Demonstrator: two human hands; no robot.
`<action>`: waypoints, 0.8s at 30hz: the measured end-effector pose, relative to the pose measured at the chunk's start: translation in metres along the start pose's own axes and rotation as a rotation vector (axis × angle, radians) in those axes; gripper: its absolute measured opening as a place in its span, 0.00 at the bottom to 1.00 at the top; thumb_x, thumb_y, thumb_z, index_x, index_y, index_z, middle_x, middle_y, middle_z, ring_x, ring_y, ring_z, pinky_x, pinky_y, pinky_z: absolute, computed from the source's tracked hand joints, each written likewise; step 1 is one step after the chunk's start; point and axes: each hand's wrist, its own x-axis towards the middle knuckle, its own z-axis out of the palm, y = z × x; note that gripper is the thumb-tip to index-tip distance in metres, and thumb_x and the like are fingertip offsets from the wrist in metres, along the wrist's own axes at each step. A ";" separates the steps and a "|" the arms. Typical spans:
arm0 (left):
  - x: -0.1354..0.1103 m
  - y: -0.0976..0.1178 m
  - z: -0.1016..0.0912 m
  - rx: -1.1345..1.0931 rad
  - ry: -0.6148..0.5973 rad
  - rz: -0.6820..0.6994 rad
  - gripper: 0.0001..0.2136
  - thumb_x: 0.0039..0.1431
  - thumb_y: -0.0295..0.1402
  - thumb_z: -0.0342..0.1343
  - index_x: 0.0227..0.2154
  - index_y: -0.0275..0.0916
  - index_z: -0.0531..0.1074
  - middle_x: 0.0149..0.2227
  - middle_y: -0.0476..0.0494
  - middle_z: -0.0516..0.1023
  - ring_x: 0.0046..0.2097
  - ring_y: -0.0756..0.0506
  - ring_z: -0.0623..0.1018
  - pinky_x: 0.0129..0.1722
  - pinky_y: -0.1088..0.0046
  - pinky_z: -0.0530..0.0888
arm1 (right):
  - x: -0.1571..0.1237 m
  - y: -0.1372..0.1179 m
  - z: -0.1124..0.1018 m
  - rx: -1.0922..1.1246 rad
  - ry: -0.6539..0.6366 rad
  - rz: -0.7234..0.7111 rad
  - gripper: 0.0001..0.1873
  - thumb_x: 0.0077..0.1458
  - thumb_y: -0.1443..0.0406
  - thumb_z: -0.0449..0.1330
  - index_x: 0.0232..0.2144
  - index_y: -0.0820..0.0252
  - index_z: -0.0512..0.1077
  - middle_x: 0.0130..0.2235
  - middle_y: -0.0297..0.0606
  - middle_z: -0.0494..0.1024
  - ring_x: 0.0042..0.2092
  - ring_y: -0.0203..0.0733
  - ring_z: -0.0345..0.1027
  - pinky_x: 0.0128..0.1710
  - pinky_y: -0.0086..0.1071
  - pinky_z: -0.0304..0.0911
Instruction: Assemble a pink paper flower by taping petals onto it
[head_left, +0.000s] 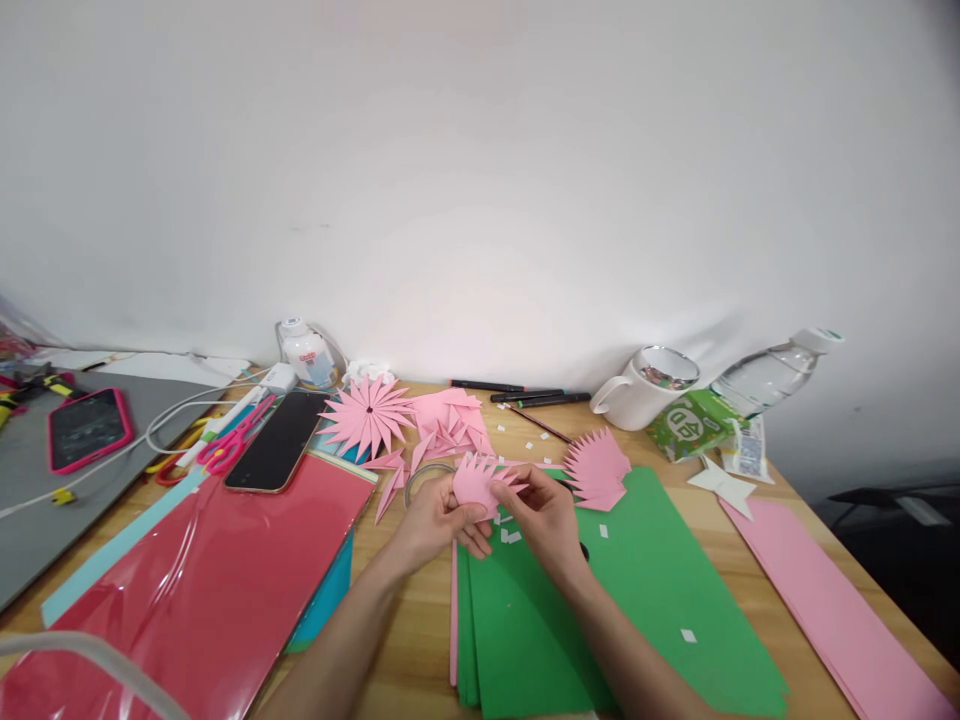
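Note:
Between my two hands is a pink folded-paper fan (474, 482) with pointed tips along its upper edge. My left hand (439, 520) pinches its lower left part, thumb in front. My right hand (541, 510) grips the right end by its points, with thumb and fingers closed. Beneath them lies a stack of green paper (637, 590) with small white bits scattered on it. A second pink spiky fan (598, 470) rests just right of my right hand. Behind my left hand lie a pink paper star wheel (369, 414) and a pile of pink folded pieces (454, 425).
On the left are a red sheet pack (187, 590), a black phone (276, 440), pink scissors (236, 437) and a white bottle (309, 355). A white mug (637, 393), green packet (690, 425), clear bottle (772, 375) and pink strips (832, 600) are on the right. Black pens (540, 396) lie by the wall.

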 end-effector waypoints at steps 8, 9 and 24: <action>0.000 -0.005 -0.002 0.056 0.011 0.012 0.10 0.46 0.38 0.62 0.24 0.36 0.69 0.21 0.46 0.76 0.21 0.47 0.77 0.21 0.73 0.75 | -0.001 0.003 -0.001 -0.019 0.016 0.043 0.15 0.38 0.58 0.69 0.20 0.61 0.70 0.22 0.34 0.74 0.24 0.33 0.64 0.23 0.26 0.62; 0.000 -0.006 -0.003 0.063 0.009 0.010 0.10 0.46 0.37 0.61 0.23 0.36 0.69 0.20 0.46 0.76 0.21 0.47 0.77 0.21 0.73 0.75 | -0.001 0.003 -0.002 -0.018 0.011 0.051 0.14 0.38 0.58 0.69 0.21 0.61 0.71 0.22 0.34 0.74 0.23 0.33 0.64 0.23 0.26 0.62; 0.000 0.001 0.001 0.053 0.044 0.091 0.15 0.46 0.42 0.61 0.24 0.36 0.63 0.18 0.49 0.73 0.17 0.47 0.75 0.16 0.75 0.72 | -0.003 0.004 0.004 0.036 0.015 0.096 0.16 0.35 0.59 0.71 0.17 0.62 0.69 0.18 0.29 0.70 0.21 0.32 0.62 0.22 0.26 0.61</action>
